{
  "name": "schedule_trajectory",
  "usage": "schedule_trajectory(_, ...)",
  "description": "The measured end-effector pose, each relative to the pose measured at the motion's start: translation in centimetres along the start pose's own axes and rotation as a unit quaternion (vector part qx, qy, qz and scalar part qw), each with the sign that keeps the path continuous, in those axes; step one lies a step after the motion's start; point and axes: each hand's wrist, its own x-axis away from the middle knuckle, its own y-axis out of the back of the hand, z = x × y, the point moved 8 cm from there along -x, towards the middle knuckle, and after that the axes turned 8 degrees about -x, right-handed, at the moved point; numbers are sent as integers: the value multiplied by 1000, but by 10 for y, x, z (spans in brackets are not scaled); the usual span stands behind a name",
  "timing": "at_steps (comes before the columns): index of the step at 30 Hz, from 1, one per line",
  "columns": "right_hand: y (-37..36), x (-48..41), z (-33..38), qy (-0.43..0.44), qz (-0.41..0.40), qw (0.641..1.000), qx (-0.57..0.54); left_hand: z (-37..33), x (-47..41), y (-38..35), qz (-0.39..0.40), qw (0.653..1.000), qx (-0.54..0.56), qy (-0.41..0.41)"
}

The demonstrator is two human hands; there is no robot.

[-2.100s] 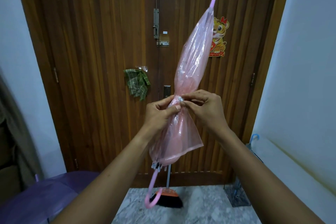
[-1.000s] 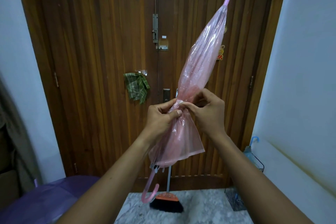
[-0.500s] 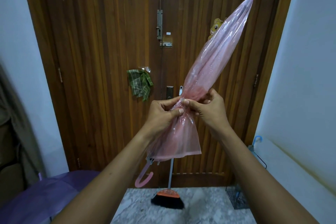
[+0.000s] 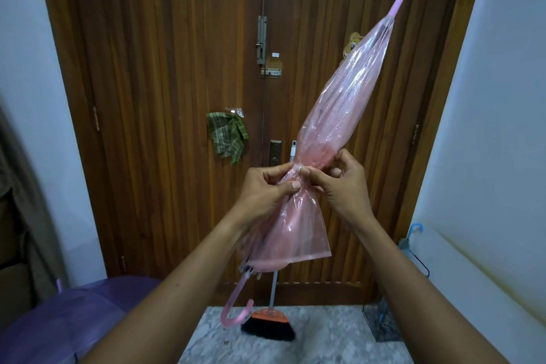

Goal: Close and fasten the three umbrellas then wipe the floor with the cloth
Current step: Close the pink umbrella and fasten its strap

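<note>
The pink umbrella (image 4: 339, 115) is folded and held slantwise in front of the wooden door (image 4: 177, 68). Its tip points up toward the door's right side, and its hooked handle hangs low before the door's foot. Both hands meet at its gathered waist. The left hand (image 4: 263, 192) wraps the canopy from the left, fingers and thumb curled round it. The right hand (image 4: 339, 186) pinches the same spot from the right with thumb and forefinger. Below the hands the canopy flares loose. The green checked cloth (image 4: 227, 136) hangs at the door's middle, apart from both hands. A purple umbrella (image 4: 74, 319) lies open left of the door's foot. A broom (image 4: 269, 325) stands against the door, and a blue umbrella handle (image 4: 415, 230) shows to the door's right.
</note>
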Motion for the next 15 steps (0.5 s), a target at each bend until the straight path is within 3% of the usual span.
schedule_trajectory(8,-1,-7,2,-13,23,1000,1,-6,0,2,0,999,-32,-18)
schedule_trajectory(15,-3,-10,-1,1,10,997,82,-6,2,0,-4,999,-32,-24)
